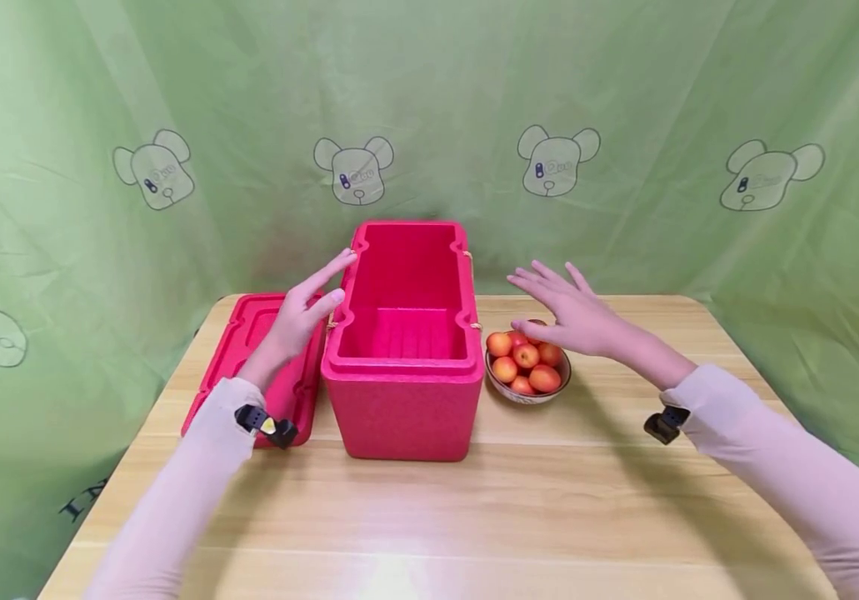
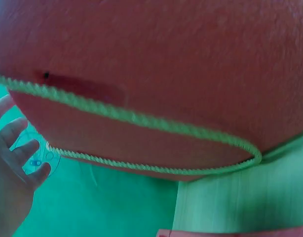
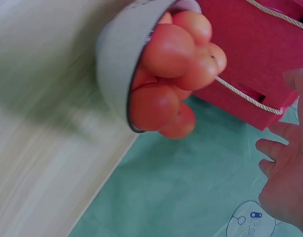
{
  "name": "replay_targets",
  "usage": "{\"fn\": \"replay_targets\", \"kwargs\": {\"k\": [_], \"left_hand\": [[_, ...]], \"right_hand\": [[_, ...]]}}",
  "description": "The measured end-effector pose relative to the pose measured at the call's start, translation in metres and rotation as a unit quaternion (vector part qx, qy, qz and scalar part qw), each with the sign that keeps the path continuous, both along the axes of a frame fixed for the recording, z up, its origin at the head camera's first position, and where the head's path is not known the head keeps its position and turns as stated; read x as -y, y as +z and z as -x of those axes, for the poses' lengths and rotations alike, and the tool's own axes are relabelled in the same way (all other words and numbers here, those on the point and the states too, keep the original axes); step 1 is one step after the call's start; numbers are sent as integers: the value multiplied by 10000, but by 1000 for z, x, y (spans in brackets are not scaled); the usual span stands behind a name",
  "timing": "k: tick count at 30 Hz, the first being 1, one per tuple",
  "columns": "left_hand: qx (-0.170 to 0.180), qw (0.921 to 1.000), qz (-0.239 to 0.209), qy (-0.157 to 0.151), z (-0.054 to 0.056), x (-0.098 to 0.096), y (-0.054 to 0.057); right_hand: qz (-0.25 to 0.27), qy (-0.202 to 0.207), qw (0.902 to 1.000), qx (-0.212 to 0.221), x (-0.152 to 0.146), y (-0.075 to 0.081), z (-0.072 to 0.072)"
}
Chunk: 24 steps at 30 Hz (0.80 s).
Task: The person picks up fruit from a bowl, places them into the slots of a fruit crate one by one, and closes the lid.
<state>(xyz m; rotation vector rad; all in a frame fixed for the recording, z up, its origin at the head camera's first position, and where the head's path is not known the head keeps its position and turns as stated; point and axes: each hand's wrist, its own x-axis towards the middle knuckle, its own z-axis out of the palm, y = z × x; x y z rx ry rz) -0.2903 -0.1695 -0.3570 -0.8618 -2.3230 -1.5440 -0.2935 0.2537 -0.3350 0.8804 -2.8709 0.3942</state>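
Observation:
A red foam box (image 1: pixel 402 412) stands uncovered on the table, and its inside looks bare. Just left of its rim is my left hand (image 1: pixel 300 312), fingers extended, holding nothing. The left wrist view shows a rope handle (image 2: pixel 136 118) on the box's side, with the left hand (image 2: pixel 13 158) beside it. My right hand (image 1: pixel 567 308) hovers palm down with spread fingers, above and behind a bowl (image 1: pixel 526 398) of orange-red round fruit (image 1: pixel 525 356). In the right wrist view the right hand (image 3: pixel 287 168) appears apart from the fruit (image 3: pixel 169 52).
The red lid (image 1: pixel 302 408) lies flat on the table left of the box, partly under the left arm. Green curtain (image 1: pixel 444 100) with bear-head drawings hangs behind and around the wooden table (image 1: pixel 549 517). The bowl sits close to the box's right side.

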Motion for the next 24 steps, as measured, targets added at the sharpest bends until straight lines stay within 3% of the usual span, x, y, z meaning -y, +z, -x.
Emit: {"fn": "replay_targets", "kwargs": {"k": [6,16,24], "left_hand": [[-196,9995,142,-199,-1,-9,-7],[-329,9995,-14,18,-2,-16,-12],[-361,9993,-32,103,-3,-15,-13]], "right_hand": [[-269,363,9985,-297,0,-8,-2],[-457,1067,9907,-717,-5,-20,-8],[-557,1566,9776,-1292,-5,-31,-4]]}}
